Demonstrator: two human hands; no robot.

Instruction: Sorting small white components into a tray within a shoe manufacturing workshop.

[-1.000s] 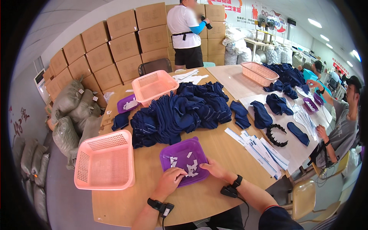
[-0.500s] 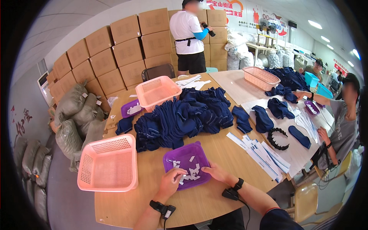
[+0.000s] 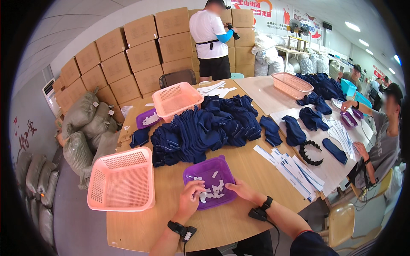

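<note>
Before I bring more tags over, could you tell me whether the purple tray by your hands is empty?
Not empty. The purple tray holds a scatter of small white tags, mostly at its near edge, where the left hand picks at them.

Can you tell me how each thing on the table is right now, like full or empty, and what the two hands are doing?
purple tray: holds loose white tags
left hand: fingers in the tray, on tags
right hand: resting on the tray's edge
near pink basket: empty
far pink basket: looks empty
navy clothes: heaped in a pile
</note>
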